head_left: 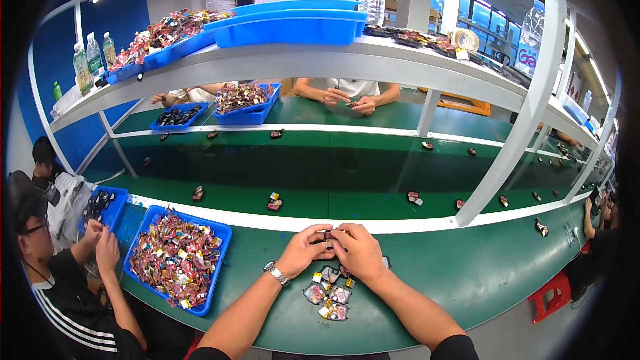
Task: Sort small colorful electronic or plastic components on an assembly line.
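My left hand [305, 254] and my right hand [360, 253] meet above the green bench, with fingers closed round a small dark part with a reddish circuit board [328, 235]. Most of that part is covered by my fingers. Just below my hands, on the bench, lies a loose cluster of flat black-rimmed assemblies [339, 295] with red boards and white-and-yellow pieces. To the left stands a blue tray [228, 235] heaped with small red circuit boards [175, 257] bearing white and yellow pieces.
Beyond a white rail [293, 224], a dark green conveyor belt [333, 160] carries spaced-out assemblies [274, 201]. A white shelf [293, 60] holding blue bins [287, 30] spans above; its post [510, 140] stands right. Co-workers sit at left [73, 273] and opposite [353, 90].
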{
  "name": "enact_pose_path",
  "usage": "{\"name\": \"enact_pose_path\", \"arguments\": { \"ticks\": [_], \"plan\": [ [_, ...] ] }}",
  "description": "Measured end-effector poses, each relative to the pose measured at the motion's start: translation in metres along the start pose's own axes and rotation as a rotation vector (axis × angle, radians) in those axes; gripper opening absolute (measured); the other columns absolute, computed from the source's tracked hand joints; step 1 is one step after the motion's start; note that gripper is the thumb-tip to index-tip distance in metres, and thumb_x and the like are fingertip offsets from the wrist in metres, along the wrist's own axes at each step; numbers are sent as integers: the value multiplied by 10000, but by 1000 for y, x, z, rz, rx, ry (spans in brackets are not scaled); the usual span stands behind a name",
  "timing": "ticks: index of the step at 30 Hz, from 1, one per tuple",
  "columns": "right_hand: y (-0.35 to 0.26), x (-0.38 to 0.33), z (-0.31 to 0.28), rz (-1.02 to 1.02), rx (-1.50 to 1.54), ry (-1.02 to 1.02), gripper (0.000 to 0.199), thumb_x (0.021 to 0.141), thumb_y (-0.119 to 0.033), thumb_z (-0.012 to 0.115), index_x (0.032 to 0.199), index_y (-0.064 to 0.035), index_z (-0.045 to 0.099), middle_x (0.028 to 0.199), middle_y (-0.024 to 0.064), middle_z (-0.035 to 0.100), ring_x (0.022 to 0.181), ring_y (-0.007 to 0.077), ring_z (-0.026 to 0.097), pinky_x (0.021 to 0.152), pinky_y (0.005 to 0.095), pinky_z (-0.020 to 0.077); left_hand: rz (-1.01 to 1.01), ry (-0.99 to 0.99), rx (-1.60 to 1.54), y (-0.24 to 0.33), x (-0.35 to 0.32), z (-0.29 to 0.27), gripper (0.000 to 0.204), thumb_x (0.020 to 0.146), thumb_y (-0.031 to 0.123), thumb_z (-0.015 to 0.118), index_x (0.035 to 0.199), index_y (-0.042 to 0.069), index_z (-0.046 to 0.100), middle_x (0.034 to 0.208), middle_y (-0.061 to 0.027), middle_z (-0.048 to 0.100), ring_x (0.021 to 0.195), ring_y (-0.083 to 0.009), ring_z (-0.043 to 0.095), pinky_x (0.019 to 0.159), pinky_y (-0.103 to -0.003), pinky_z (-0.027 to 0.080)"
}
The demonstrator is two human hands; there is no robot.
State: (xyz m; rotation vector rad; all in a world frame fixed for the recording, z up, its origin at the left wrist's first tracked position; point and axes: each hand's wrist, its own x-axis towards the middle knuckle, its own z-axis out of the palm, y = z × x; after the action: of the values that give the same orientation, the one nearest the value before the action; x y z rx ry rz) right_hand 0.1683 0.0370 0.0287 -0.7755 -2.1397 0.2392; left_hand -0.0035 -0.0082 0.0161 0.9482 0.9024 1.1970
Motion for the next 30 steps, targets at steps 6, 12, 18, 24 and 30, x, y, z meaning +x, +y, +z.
{"name": "enact_pose_path", "arguments": {
  "ticks": [6, 12, 18, 24, 30],
  "plan": [
    [7, 4, -3, -89, -5, -42, 179, 742, -71, 696, 917, -64, 661, 979, 59, 602, 904, 250, 602, 740, 354, 530, 44, 3, 2, -6, 1, -1, 361, 942, -51, 488, 1295, 15, 450, 1229, -126, 559, 1070, -185, 615, 905, -315, 570],
    [20, 9, -11, -174, 145, -161, 227, 722, -13, 683, 934, -58, 613, 958, 77, 579, 887, 276, 565, 782, 381, 495, 48, -25, -4, -5, 2, 0, 343, 944, -55, 470, 1280, 8, 447, 1226, -127, 561, 1062, -192, 624, 906, -311, 568],
    [22, 8, -14, -114, 208, -259, 137, 737, -26, 698, 856, -69, 647, 931, 65, 565, 890, 272, 553, 785, 375, 491, 32, -29, 50, -5, 1, 0, 344, 941, -61, 464, 1279, -9, 439, 1229, -141, 558, 1040, -209, 642, 913, -306, 563],
    [25, 8, -16, -86, 188, -205, 169, 754, -52, 734, 915, -81, 695, 1066, 71, 579, 983, 266, 543, 798, 359, 496, 28, -52, 59, -4, 3, 1, 366, 932, -46, 498, 1292, -10, 439, 1226, -150, 558, 1042, -222, 643, 907, -317, 562],
    [22, 7, -13, -59, 256, -203, 122, 791, -92, 709, 906, -55, 691, 1207, 101, 574, 1133, 294, 515, 885, 381, 488, 65, -69, 112, -5, 1, -3, 396, 921, -37, 531, 1304, -10, 435, 1212, -151, 562, 1029, -204, 637, 892, -328, 561]
  ]
}}
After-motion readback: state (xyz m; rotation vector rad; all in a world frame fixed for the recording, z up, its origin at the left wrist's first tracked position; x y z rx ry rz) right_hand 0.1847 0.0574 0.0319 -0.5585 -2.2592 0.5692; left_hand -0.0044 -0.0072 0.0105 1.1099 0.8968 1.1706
